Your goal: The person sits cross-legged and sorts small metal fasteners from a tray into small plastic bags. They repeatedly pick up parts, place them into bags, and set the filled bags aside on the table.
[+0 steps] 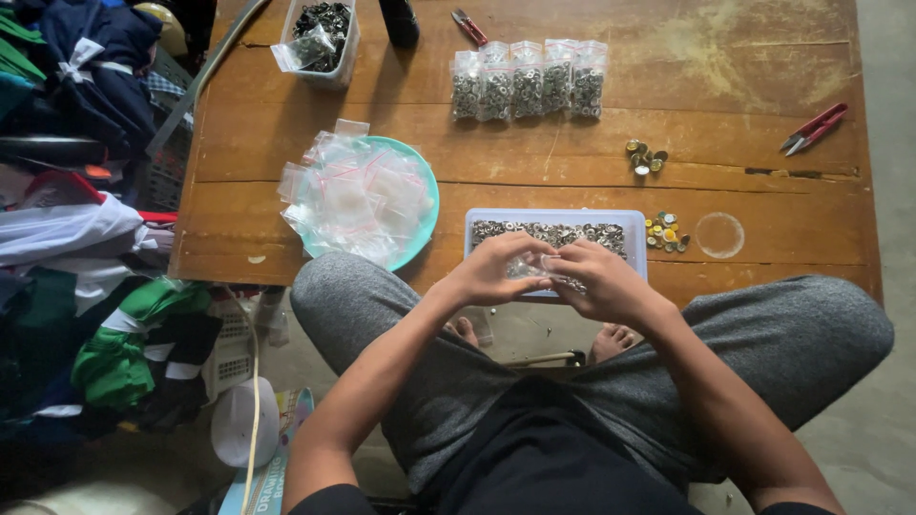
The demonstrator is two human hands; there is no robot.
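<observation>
Head view: five filled bags (528, 80) are lined up on the table (725, 57), one small bag (551, 268) is pinched shut-fingered by left hand (498, 271) and right hand (599, 278) over the tray (639, 221), empty bags (358, 191) remain

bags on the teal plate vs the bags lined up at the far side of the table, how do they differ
The bags on the teal plate look empty and flat, heaped loosely over each other; the row of bags is filled with small dark metal pieces. The plate's bags overlap in a jumble, while the row of bags lies side by side in a neat line. Both are small clear plastic bags on the wooden table.
</observation>
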